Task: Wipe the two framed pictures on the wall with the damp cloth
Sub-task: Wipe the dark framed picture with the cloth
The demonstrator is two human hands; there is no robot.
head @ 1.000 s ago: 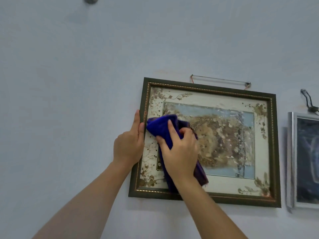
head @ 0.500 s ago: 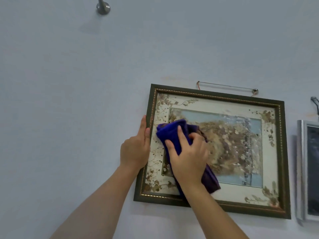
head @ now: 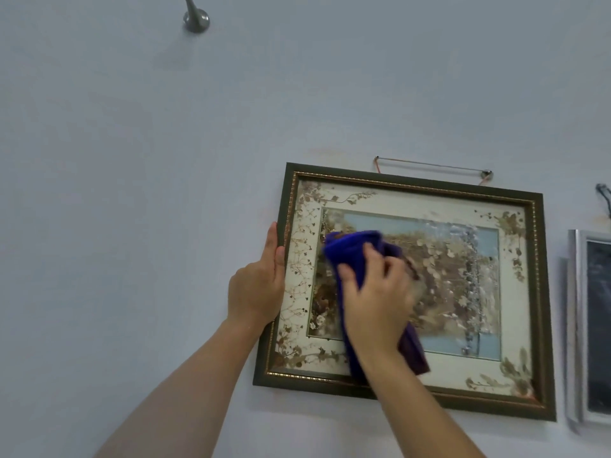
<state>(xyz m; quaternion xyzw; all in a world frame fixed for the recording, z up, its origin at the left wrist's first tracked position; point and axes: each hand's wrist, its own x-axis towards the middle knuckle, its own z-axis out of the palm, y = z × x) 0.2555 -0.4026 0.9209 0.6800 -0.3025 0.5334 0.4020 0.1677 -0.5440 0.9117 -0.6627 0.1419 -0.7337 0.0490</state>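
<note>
A dark green and gold framed picture (head: pixel 539 292) of pressed leaves hangs slightly tilted on the pale wall. My right hand (head: pixel 377 302) presses a blue cloth (head: pixel 350 249) flat against the glass, left of the picture's middle; the cloth's tail hangs below my wrist. My left hand (head: pixel 256 289) grips the frame's left edge, thumb on the front. A second picture in a silver frame (head: pixel 577 325) shows at the right edge, partly cut off.
The green frame hangs by a string (head: pixel 433 165) from a nail. A metal wall fitting (head: pixel 196 19) sticks out at the upper left. A dark hook or cord (head: pixel 604 193) sits above the silver frame. The wall to the left is bare.
My right hand and the cloth have slid a little to the right across the glass. The view has shifted, so the frame sits lower and further right in the picture. My left hand stays on the frame's edge.
</note>
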